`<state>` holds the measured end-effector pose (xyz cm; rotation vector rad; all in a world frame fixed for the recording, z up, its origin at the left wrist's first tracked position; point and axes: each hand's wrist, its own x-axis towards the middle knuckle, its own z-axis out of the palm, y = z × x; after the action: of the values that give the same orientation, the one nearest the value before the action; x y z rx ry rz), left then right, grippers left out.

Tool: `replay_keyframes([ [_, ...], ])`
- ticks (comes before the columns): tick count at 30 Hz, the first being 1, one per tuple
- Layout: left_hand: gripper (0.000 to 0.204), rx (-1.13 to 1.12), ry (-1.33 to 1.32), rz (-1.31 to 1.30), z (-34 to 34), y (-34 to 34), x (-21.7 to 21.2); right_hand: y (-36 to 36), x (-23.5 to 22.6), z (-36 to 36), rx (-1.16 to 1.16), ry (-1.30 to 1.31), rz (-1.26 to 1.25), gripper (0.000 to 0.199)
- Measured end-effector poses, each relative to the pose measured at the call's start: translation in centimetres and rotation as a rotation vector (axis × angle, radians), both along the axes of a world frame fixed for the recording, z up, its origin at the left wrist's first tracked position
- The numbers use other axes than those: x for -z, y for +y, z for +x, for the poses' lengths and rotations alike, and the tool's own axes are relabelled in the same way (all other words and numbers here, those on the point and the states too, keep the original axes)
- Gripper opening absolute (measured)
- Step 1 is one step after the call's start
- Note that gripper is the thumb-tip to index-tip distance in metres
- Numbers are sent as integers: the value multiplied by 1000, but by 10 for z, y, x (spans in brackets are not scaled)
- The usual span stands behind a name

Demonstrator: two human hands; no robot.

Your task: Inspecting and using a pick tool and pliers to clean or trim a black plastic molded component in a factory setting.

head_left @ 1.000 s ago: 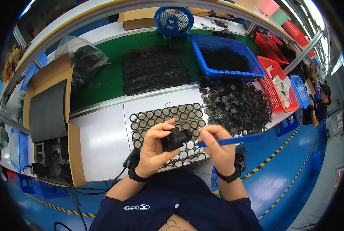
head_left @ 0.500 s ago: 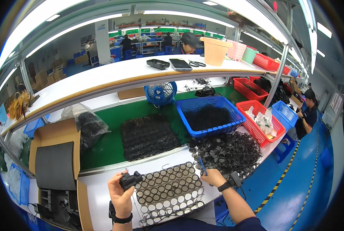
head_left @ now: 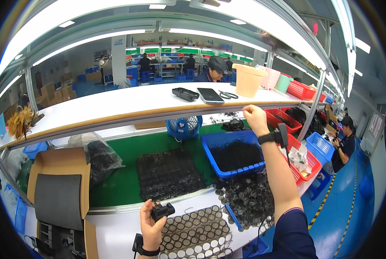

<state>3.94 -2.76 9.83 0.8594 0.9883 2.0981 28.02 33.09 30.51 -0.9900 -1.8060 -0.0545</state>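
My left hand (head_left: pixel 152 224) is closed round a small black plastic housing (head_left: pixel 162 210), held above the near left corner of the rows of round discs (head_left: pixel 195 228). These discs lie on the white bench, dark-rimmed, some grey and some white. My right hand (head_left: pixel 255 119) is raised at the front edge of the shelf, below the beige pot (head_left: pixel 250 80). Its fingers are curled in and no object shows in them. A blue stick-shaped tool (head_left: pixel 233 215) lies on the bench between the discs and a heap of black rings and discs (head_left: pixel 249 194).
On the shelf (head_left: pixel 132 98) are a black tray (head_left: pixel 185 94), a phone (head_left: pixel 210 96) and scissors (head_left: pixel 228 95). A blue basket (head_left: pixel 210 157) of black parts, a red basket (head_left: pixel 307 175), a fan (head_left: pixel 184 128) and an open carton (head_left: pixel 33 172) surround the bench. Co-workers sit beyond the shelf and at right.
My right hand has let go of the blue tool and risen from the discs to the shelf edge. My left hand keeps the black housing. The whole view has tilted upward.
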Motion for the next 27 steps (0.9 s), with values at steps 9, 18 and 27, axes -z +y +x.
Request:
replay_keyframes([
  [9, 54, 90, -65, -67, -11, 9, 32, 126, -26, -40, 64, -55, -140, 31],
  [18, 54, 119, -215, -110, 0, 15, 23, 105, -49, -39, 70, -269, -197, 20],
  [27, 53, 141, -270, -115, 0, 8, 14, 75, -66, -41, 120, -387, -299, 20],
])
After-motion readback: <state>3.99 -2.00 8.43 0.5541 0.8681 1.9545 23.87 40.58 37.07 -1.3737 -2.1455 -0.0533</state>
